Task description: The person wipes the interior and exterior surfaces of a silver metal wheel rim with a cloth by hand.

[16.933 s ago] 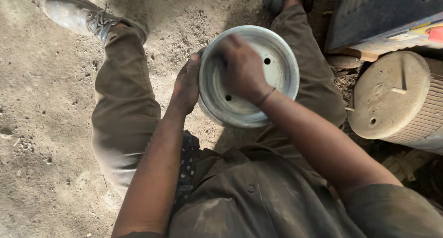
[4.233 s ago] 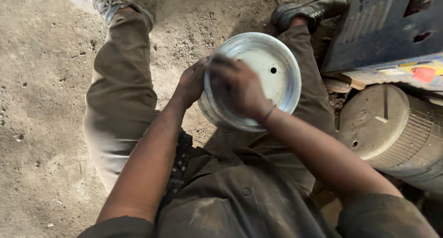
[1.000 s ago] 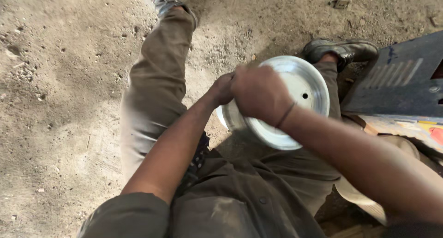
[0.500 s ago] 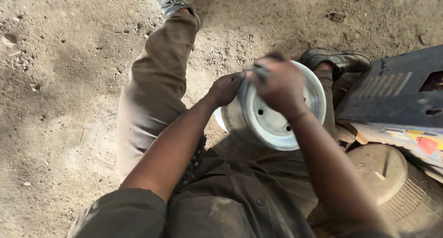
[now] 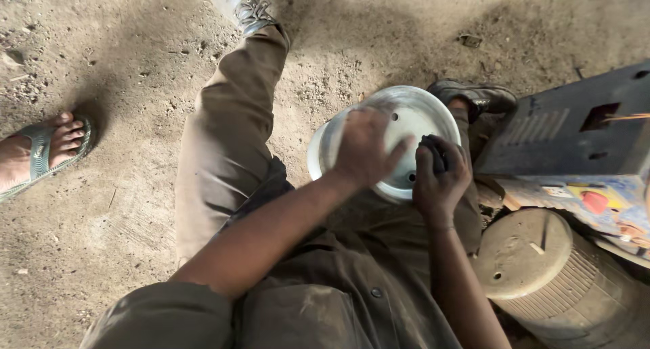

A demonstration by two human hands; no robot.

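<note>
Your left hand (image 5: pixel 362 149) lies flat on the face of the metal disc (image 5: pixel 406 122), fingers (image 5: pixel 396 153) spread wide and pressed against its pale inner surface, thumb side toward the rim nearest your body. Your right hand (image 5: pixel 440 180) is curled tight around a small dark pad (image 5: pixel 433 153), fingers narrow and closed on it, and the pad touches the disc at its lower right edge, just beside your left fingertips. The two hands nearly meet over the disc's lower half.

The disc is round, silvery-white, with a raised rim and small holes in its face; it rests tilted on your lap, propped against your right leg, above the dirt floor (image 5: pixel 101 207). Your left leg (image 5: pixel 227 146) in brown trousers stretches out toward the top edge of the view, ending in a dusty laced shoe (image 5: pixel 244 4). Your right shoe (image 5: pixel 477 95), dark, sits just beyond the disc's far rim.

On your right side a dark grey casing (image 5: pixel 569 129) with slots lies near the disc, a colourful printed box (image 5: pixel 596 203) below it, and a round tan drum (image 5: pixel 542 268) with a ribbed side stands close to your right forearm. At the left edge of the floor, well apart from you, another person's foot (image 5: pixel 40 153) in a grey sandal shows.
</note>
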